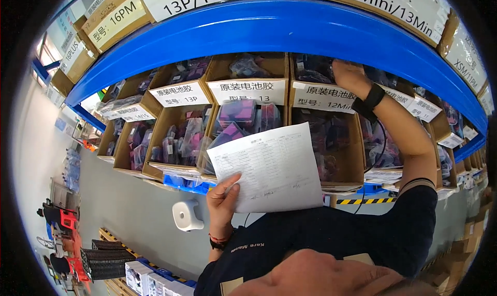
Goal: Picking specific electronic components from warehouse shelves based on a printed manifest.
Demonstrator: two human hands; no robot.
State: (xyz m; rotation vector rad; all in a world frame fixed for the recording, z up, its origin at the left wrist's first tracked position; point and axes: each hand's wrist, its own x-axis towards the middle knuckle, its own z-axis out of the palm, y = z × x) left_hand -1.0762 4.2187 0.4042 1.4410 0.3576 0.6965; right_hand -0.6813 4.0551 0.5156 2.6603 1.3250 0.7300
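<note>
My left hand [223, 200] pinches a white printed sheet of paper [272, 166] by its lower left edge, thumb on top. The sheet tilts in front of the lower row of boxes and covers part of them. My right hand [351, 74], with a black band at the wrist, reaches into an upper-row cardboard box [296, 95]. Dark plastic-wrapped packets [313, 68] lie in that box beside the hand. The right fingers are mostly hidden inside the box, and whether they grip anything does not show.
A blue shelf beam [290, 29] runs above the boxes. Neighbouring open boxes hold purple and pink bagged packets [238, 112]. A cable hangs by my right arm. Behind the sheet, a white stool [186, 215] stands on the grey floor, with stacked black crates [106, 262] at lower left.
</note>
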